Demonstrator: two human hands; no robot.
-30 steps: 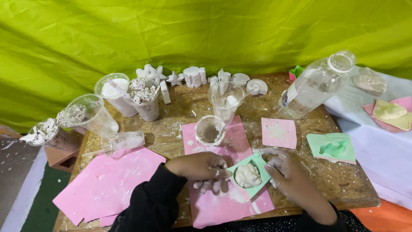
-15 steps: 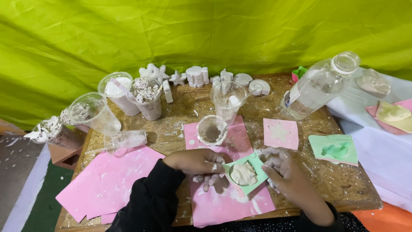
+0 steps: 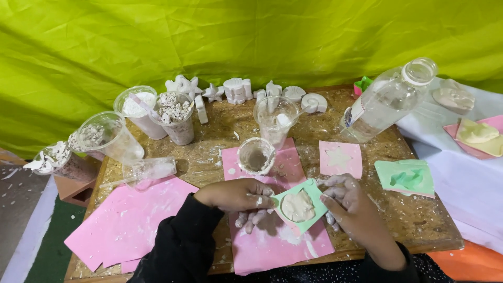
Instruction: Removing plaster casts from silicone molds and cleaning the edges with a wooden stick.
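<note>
My left hand (image 3: pixel 242 198) and my right hand (image 3: pixel 351 205) both hold a small green square mould (image 3: pixel 299 205) filled with white plaster. The mould hovers just above a pink sheet (image 3: pixel 272 241) on the wooden table (image 3: pixel 414 220). White plaster coats the fingers of both hands. A small clear cup (image 3: pixel 255 155) with grey-white residue stands just beyond the mould on the same pink sheet.
A pink mould (image 3: pixel 340 159) and a second green mould (image 3: pixel 406 178) lie to the right. A clear plastic bottle (image 3: pixel 387 99) leans at the back right. Several clear cups of white pieces (image 3: pixel 173 118) stand at the left, small white plaster casts (image 3: pixel 237 90) along the back, a large pink sheet (image 3: pixel 126 222) at the front left.
Both hands stay on the green mould and have shifted it only slightly. My view has drifted a little.
</note>
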